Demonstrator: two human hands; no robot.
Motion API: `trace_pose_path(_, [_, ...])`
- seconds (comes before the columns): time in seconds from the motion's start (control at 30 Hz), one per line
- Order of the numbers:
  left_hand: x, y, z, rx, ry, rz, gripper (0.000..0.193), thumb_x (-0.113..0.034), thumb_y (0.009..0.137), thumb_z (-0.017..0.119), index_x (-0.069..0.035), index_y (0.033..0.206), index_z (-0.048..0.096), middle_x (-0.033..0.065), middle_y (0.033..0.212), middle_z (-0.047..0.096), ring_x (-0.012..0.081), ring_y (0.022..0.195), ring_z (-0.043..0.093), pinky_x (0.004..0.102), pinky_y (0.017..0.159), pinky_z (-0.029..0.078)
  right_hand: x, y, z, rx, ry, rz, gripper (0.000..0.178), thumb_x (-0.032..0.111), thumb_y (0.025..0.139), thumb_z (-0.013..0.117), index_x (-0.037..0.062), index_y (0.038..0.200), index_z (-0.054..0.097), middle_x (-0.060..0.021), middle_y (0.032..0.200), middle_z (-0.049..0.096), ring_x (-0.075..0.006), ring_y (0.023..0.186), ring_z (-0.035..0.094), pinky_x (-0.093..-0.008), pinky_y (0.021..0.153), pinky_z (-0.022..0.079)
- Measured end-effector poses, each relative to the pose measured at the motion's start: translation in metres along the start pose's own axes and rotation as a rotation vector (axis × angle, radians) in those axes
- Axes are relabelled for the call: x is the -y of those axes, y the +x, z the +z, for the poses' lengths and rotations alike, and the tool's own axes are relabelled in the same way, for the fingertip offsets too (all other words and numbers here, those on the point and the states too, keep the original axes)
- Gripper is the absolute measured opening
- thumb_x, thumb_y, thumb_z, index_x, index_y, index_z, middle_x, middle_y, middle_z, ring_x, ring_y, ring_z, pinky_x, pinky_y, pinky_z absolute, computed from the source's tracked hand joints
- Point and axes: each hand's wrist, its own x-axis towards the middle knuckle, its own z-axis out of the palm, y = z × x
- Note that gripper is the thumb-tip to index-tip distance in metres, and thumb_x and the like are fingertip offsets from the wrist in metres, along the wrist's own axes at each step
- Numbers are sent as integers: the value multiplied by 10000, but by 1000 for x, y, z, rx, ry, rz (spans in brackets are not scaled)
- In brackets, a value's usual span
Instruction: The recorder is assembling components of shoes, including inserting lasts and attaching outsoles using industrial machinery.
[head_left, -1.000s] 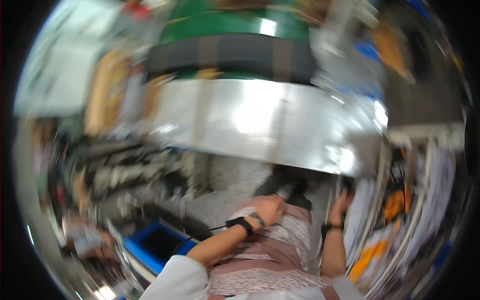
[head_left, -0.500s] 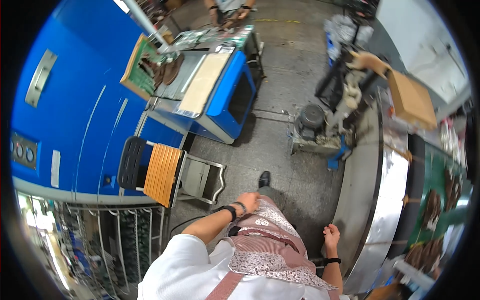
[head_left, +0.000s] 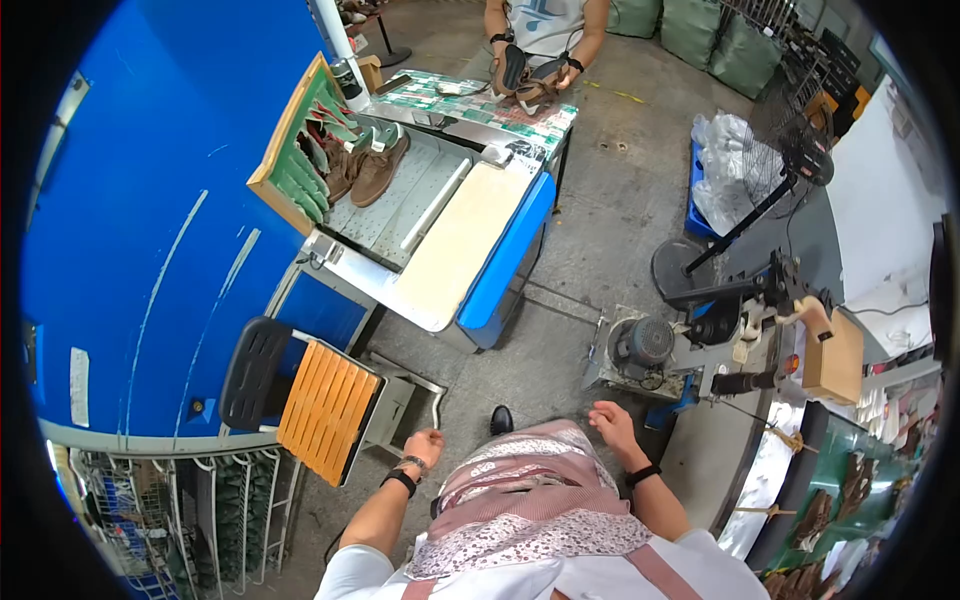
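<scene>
My left hand [head_left: 425, 447] hangs in the air beside my apron, near the slatted chair [head_left: 328, 410]. Its fingers are curled in and nothing shows in them. On the other side my right hand [head_left: 612, 425] is held out, empty, with the fingers partly spread. The pink patterned apron [head_left: 530, 490] covers my front between both hands. Ahead to the left, a pair of brown shoes [head_left: 380, 172] sits on the bed of a blue machine [head_left: 505, 262], by an opening hung with green strips [head_left: 300, 165].
Across the machine's end table a co-worker [head_left: 545, 30] holds brown shoes [head_left: 530, 85]. To the right stand a motor [head_left: 645, 342], a pressing machine [head_left: 745, 325], a floor fan [head_left: 785, 165] and a blue crate with clear plastic bags [head_left: 735, 165]. A wire rack [head_left: 215, 510] is at lower left.
I have stepped forward, and the blue machine and co-worker appear nearer. My left hand has come away from the apron to the left. My right hand has swung forward.
</scene>
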Motion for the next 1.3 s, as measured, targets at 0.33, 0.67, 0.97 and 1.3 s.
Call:
trace_pose_path(0.33, [-25,51,19,-136,-371,-203,287,-240,868,690,-51,1079,740,135,938,772,246,892,748,351,823,566,115,218,38,173,-73,-114,320,88,929,620,-71,1207,622,-155,1057,741,-191,912,708,-300,797,550])
trace_pose_path(0.67, [-107,79,-33,-306,-625,-124,182,-79,902,631,14,1038,708,100,881,750,160,806,709,299,753,552,267,331,82,390,-56,-188,309,55,971,562,-28,1267,589,-109,1083,717,-162,936,685,-291,811,532])
trace_pose_path(0.97, [-156,185,-177,-402,-576,116,358,-140,920,678,1,1245,629,108,907,751,174,820,722,317,757,564,296,331,95,209,-10,-105,375,129,949,624,-44,1281,597,-135,1129,701,-176,930,692,-285,772,538])
trace_pose_path(1.3, [-186,310,-304,-313,-493,250,524,-142,902,689,6,1374,516,105,948,731,189,830,710,318,774,560,308,285,119,39,6,-85,358,145,980,567,-7,1304,573,-109,1150,702,-149,928,686,-281,805,522])
